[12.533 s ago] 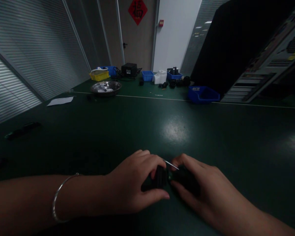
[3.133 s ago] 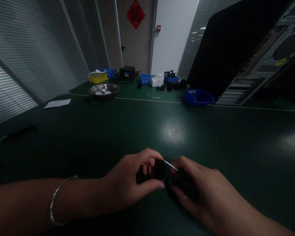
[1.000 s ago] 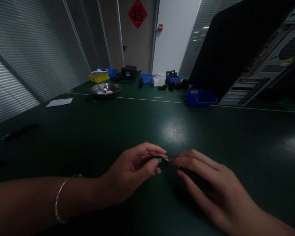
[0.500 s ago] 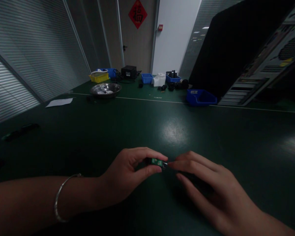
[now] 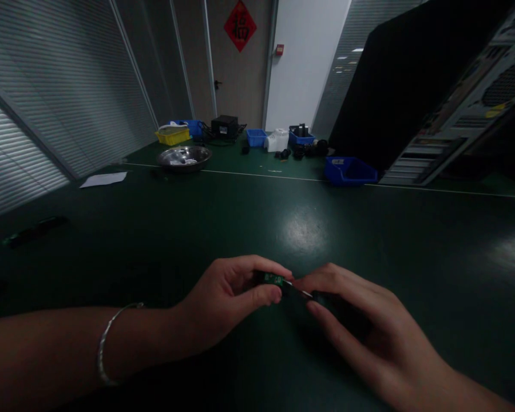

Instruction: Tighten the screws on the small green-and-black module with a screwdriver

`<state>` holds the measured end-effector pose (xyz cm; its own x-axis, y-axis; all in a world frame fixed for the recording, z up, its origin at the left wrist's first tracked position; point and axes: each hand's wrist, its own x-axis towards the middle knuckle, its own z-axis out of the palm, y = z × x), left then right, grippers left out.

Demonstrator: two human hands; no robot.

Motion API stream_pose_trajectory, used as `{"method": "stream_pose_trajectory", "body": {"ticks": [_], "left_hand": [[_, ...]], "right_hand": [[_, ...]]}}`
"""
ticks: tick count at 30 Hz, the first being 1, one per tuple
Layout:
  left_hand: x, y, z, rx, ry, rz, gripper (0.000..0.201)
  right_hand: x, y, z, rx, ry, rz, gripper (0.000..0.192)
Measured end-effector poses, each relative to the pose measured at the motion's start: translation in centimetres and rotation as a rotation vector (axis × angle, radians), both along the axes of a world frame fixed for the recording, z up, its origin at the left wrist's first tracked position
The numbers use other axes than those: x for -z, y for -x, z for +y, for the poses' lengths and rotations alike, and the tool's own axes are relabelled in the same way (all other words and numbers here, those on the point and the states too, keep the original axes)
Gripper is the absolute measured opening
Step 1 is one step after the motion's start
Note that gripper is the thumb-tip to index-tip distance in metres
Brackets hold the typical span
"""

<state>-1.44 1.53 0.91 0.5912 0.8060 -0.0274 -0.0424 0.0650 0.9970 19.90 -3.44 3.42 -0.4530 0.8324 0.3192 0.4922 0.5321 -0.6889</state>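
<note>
Green circuit board [image 5: 273, 279], small and now bared, is sitting pinched between the thumb and forefinger of your left hand [image 5: 227, 300], low over the dark green table [image 5: 309, 223]. A second ago a black casing was covering it; that casing is no longer around the board, which suggests the shell has come apart. Your right hand [image 5: 360, 320] is curling around a dark tool handle [image 5: 332, 300], fingers clenched on it, and is bringing its thin metal tip [image 5: 298, 289] against the board's right end, touching or just beside it; the exact contact is too dim to tell. A bracelet [image 5: 107, 349] is circling your left wrist. Farther back, a steel bowl [image 5: 183, 155] and a blue bin [image 5: 349, 170] are standing well apart from the hands
</note>
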Motion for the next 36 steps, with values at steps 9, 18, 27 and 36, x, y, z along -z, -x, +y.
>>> {"method": "stream_pose_trajectory", "body": {"ticks": [9,18,27,36], "left_hand": [[-0.12,-0.18,0.03,0.002,0.079,0.013,0.032],[0.27,-0.21,-0.01,0.048,0.077,-0.079,0.031],[0.26,-0.37,0.3,-0.01,-0.036,-0.074,0.016],[0.39,-0.18,0.18,-0.015,-0.025,-0.011,0.018]], "right_hand": [[0.44,0.16,-0.32,0.045,-0.039,-0.051,0.031],[0.39,0.24,-0.1,0.082,-0.067,-0.022,0.035],[-0.08,-0.31,0.07,0.058,0.01,-0.077,0.028],[0.05,-0.27,0.2,0.026,0.044,-0.261,0.029]]}}
